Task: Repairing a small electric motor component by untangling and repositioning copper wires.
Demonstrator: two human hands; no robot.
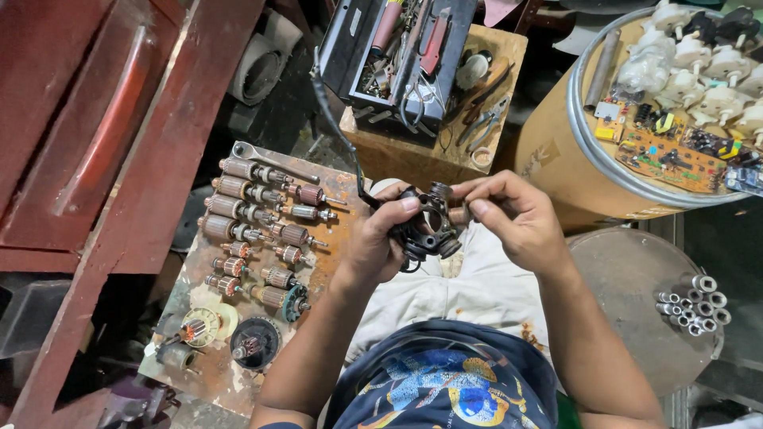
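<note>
- The motor housing (425, 226) is gripped by the left hand (377, 242); a slip could drop it.
- A small part (458, 214) is pinched by the right hand (513, 218); it could be lost below.

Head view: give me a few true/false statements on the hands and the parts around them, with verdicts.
1. Both hands hold the black motor housing. True: the left hand grips it and the right hand pinches its far side.
2. The motor armatures lie in rows on a rusty board. True.
3. The circuit board sits on the person's lap. False: it lies on top of the cardboard drum.
4. The open toolbox stands on the floor. False: it rests on a wooden box.
5. The metal sockets sit on a round lid. True.
</note>
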